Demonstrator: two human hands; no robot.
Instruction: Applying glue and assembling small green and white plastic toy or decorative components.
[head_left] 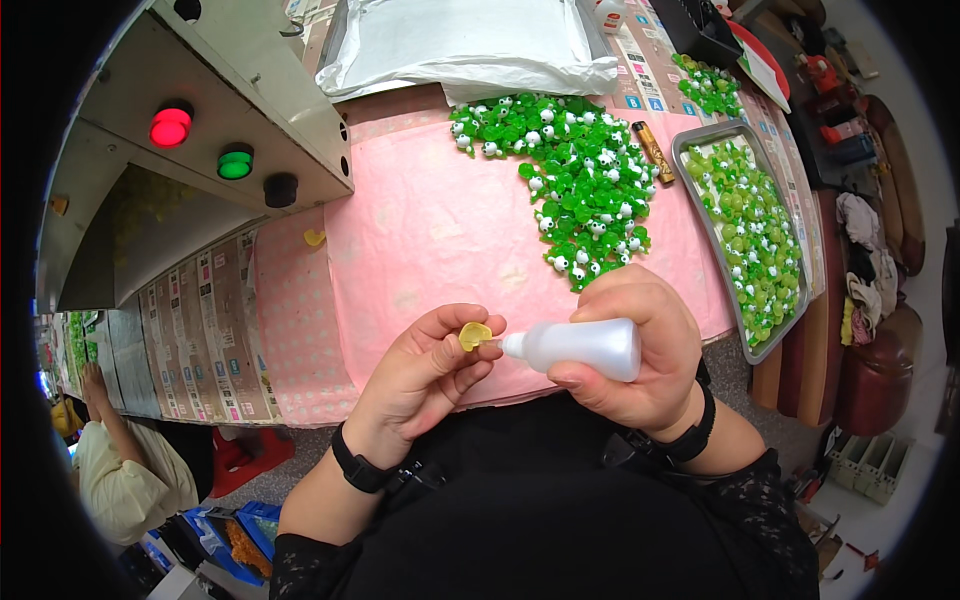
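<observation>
Between the thumb and fingers of my left hand point(425, 370) is a small yellow cup-shaped plastic piece point(474, 336). My right hand point(650, 345) is wrapped round a white squeeze bottle point(585, 347), which lies nearly level with its nozzle pointing left. The nozzle tip is right beside the yellow piece; whether they touch I cannot tell. Beyond my right hand spreads a heap of small green plastic pieces with white eyeball-like balls point(590, 190). Pink sheeting point(420, 230) covers the table under both hands.
A metal tray point(757, 352) of yellow-green pieces stands at the right. A patterned lighter point(653, 152) lies by the heap. A paper-lined tray point(460, 45) is at the back. At left stands a metal machine point(240, 100) with red and green buttons; a person point(130, 470) sits beyond.
</observation>
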